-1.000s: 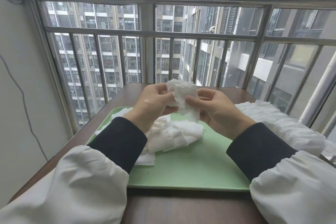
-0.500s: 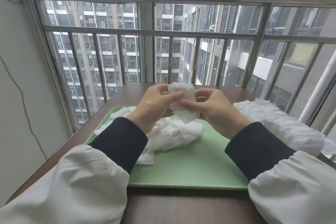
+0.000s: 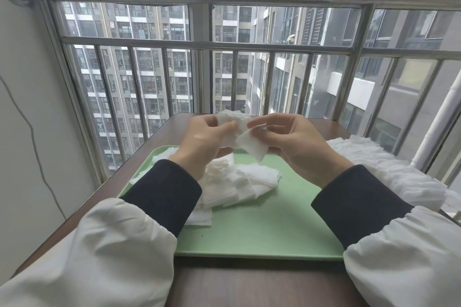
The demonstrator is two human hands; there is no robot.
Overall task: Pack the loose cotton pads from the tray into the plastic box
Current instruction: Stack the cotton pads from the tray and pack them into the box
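Pad pile [image 3: 232, 182] on tray [image 3: 269, 232], tray on table [image 3: 249, 286]

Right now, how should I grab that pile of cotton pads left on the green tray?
Probably from its right end, coming down from above. The pile of cotton pads fans out flat across the tray, and its right edge lies bare, clear of the left sleeve. Pinch several overlapping pads by their edges. Both hands, left and right, already hold pads.
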